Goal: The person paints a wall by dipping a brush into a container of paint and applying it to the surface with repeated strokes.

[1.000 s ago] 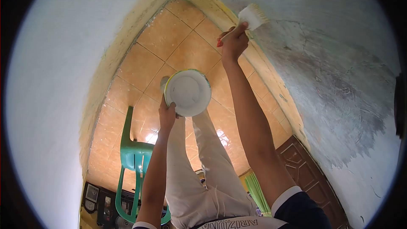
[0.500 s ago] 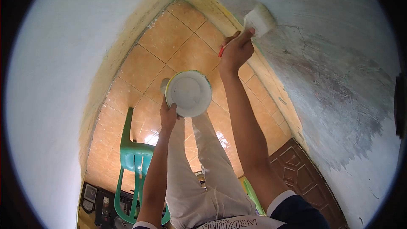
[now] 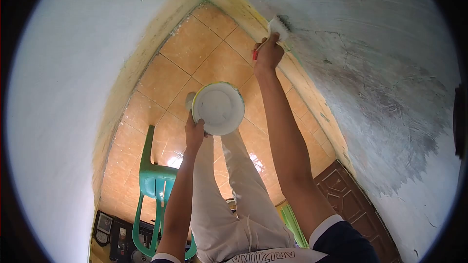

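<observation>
Right hand point(image 3: 268, 53), fingers closed around a red-handled brush point(image 3: 277, 27), presses its white bristles against the rough, patchy grey wall point(image 3: 380, 68) at upper centre. Left hand point(image 3: 194, 134) grips the rim of a round white paint tub point(image 3: 218, 108) at centre frame.

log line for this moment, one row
left hand: holds paint bowl | right hand: holds brush against wall | green chair on floor below
</observation>
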`<state>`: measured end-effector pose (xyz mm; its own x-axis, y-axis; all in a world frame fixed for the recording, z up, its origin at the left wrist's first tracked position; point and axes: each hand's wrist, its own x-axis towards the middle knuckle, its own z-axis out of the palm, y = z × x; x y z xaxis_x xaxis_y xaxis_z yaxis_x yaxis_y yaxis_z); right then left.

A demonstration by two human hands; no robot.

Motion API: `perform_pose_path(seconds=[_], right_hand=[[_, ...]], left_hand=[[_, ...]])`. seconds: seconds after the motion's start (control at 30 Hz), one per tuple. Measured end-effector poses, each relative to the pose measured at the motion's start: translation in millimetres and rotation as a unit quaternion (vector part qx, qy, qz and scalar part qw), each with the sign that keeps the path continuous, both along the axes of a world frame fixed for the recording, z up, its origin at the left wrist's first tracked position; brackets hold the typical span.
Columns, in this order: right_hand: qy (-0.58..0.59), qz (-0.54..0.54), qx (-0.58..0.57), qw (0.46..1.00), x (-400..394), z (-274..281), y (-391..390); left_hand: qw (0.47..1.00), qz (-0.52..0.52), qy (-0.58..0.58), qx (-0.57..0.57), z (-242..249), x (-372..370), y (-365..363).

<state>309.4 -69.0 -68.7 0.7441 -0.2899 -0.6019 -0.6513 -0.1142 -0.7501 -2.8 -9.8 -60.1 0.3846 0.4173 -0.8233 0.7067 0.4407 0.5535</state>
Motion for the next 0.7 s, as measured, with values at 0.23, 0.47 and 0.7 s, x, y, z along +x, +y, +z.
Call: perform_pose_path(seconds=[0.23, 0.47, 0.7], right_hand=[[-0.113, 0.019, 0.050, 0.992, -23.5, 78.7, 0.1], [-0.100, 0.096, -0.052, 0.989, -5.3, 14.4, 1.0], [0.004, 0.065, 0.051, 0.997, -3.3, -9.7, -7.9]], left_hand=[[1.000, 0.006, 0.007, -0.002, 0.6, -0.5, 0.2], [1.000, 0.010, -0.011, 0.024, -3.8, -8.1, -6.6], [1.000, 0.008, 0.005, 0.025, -7.1, -21.1, -16.8]])
